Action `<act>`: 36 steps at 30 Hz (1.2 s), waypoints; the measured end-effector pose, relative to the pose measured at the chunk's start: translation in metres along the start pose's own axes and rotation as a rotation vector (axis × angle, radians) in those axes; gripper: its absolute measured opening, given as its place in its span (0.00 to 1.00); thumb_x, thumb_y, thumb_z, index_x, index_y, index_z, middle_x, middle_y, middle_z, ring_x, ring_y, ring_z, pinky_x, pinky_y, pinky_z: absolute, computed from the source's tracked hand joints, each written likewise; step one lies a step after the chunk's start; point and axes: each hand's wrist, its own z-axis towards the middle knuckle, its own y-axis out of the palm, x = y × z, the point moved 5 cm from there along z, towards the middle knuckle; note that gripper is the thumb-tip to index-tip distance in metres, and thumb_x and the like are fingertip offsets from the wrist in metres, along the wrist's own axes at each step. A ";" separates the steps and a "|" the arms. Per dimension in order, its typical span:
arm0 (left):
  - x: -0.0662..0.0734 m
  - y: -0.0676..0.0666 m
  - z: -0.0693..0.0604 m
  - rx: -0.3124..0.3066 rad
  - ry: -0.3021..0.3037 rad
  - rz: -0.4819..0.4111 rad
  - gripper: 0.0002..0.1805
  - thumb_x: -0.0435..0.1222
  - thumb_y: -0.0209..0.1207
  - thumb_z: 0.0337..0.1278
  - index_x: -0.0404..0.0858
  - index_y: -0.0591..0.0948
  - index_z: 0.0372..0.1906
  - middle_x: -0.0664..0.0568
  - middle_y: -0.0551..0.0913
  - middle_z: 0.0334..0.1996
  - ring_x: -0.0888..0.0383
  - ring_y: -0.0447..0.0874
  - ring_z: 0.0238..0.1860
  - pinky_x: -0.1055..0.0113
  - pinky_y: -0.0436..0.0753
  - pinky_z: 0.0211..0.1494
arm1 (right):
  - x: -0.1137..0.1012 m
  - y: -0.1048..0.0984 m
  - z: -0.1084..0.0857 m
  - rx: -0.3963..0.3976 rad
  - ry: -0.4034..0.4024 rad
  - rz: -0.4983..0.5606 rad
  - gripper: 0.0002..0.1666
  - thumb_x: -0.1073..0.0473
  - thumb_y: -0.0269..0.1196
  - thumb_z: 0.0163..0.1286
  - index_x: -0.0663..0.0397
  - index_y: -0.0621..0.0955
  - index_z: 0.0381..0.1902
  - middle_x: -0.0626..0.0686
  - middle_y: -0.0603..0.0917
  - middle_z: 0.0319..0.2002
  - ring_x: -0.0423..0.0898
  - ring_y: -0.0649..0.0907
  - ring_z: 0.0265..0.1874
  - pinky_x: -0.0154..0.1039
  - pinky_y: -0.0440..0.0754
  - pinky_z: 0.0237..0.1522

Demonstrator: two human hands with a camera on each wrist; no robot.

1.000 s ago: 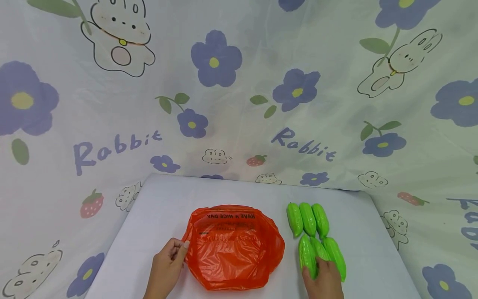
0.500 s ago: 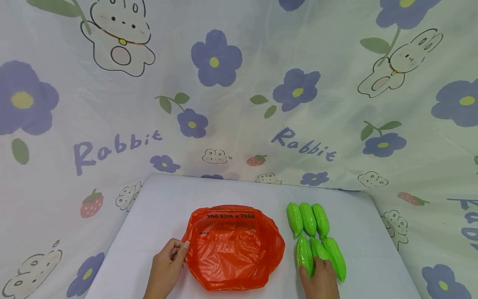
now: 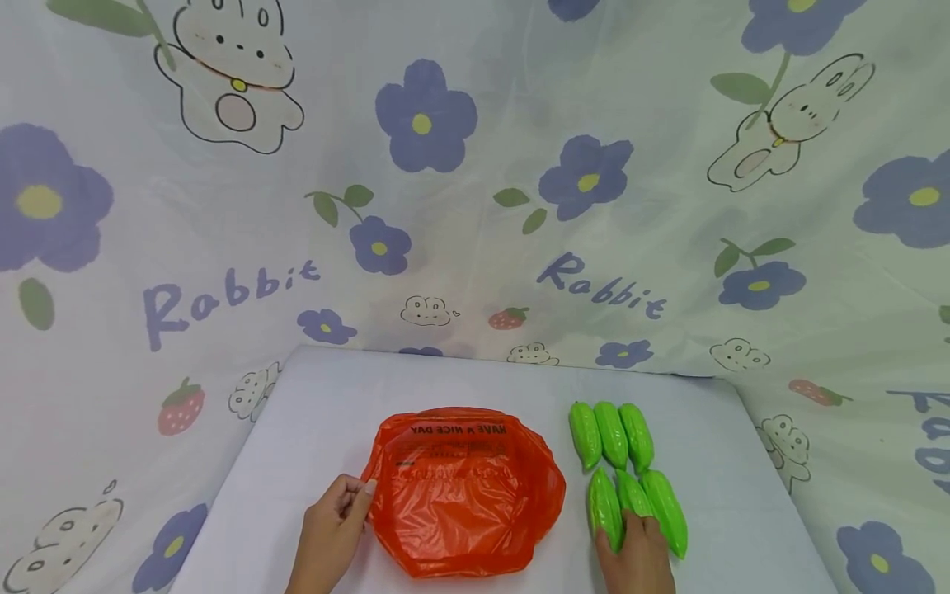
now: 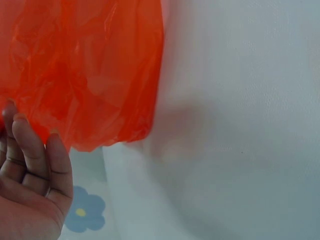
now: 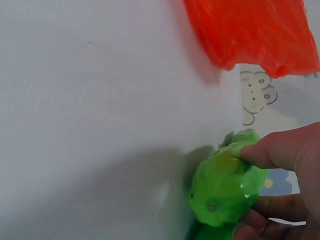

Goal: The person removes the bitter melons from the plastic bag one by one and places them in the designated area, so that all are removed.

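Note:
A red plastic bag point(image 3: 456, 520) with printed lettering stands with its mouth spread wide on the white table. My left hand point(image 3: 334, 520) pinches the bag's left rim between thumb and fingers; in the left wrist view the bag point(image 4: 95, 75) rises past the fingers. To the right, my right hand point(image 3: 636, 557) grips the near-left green bitter melon point(image 3: 604, 503), thumb on one side and fingers on the other. The right wrist view shows that melon's bumpy, glossy surface point(image 5: 220, 185). Beside it lie a middle melon point(image 3: 633, 495), partly hidden by the hand, and a right one point(image 3: 665, 511).
Behind the near row, three more green melons point(image 3: 611, 433) lie side by side. The white table point(image 3: 319, 396) ends at a cloth backdrop point(image 3: 475, 206) with printed rabbits and flowers, which also hangs along both sides.
My right hand has shifted slightly left with the near-left melon, widening its gap from the middle one. My left hand and the bag have stayed put.

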 end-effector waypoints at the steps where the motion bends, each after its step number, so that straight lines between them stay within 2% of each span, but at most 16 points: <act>1: 0.000 0.000 0.000 0.001 -0.002 0.000 0.19 0.52 0.57 0.78 0.38 0.77 0.43 0.51 0.78 0.26 0.55 0.77 0.26 0.69 0.78 0.27 | 0.000 0.000 0.001 -0.002 -0.003 -0.001 0.37 0.52 0.71 0.66 0.79 0.76 0.58 0.72 0.76 0.47 0.67 0.80 0.48 0.62 0.81 0.48; 10: 0.001 0.000 0.000 0.006 -0.002 -0.002 0.19 0.52 0.57 0.78 0.39 0.77 0.42 0.52 0.80 0.26 0.56 0.78 0.26 0.68 0.79 0.28 | -0.001 0.003 0.002 -0.013 -0.016 -0.009 0.35 0.53 0.71 0.66 0.79 0.76 0.57 0.72 0.76 0.47 0.68 0.79 0.49 0.62 0.80 0.49; 17: -0.001 0.000 0.001 -0.003 -0.015 0.004 0.19 0.52 0.56 0.79 0.39 0.77 0.43 0.51 0.79 0.26 0.56 0.77 0.27 0.69 0.78 0.28 | 0.001 0.004 0.001 0.032 -0.045 -0.001 0.35 0.54 0.72 0.65 0.79 0.76 0.57 0.73 0.76 0.47 0.70 0.79 0.49 0.63 0.81 0.48; 26: 0.000 0.000 0.002 0.000 0.000 0.009 0.19 0.52 0.56 0.79 0.39 0.77 0.43 0.51 0.79 0.26 0.56 0.76 0.26 0.69 0.77 0.27 | -0.002 0.004 0.000 0.080 -0.063 0.016 0.34 0.55 0.73 0.64 0.78 0.77 0.56 0.72 0.76 0.47 0.69 0.80 0.48 0.64 0.80 0.49; 36: 0.000 -0.001 0.000 0.007 0.018 0.010 0.19 0.52 0.56 0.79 0.39 0.77 0.43 0.51 0.79 0.25 0.56 0.76 0.25 0.69 0.77 0.26 | -0.003 0.002 -0.002 0.097 -0.021 0.043 0.35 0.55 0.72 0.66 0.77 0.75 0.60 0.74 0.73 0.51 0.68 0.80 0.48 0.63 0.80 0.48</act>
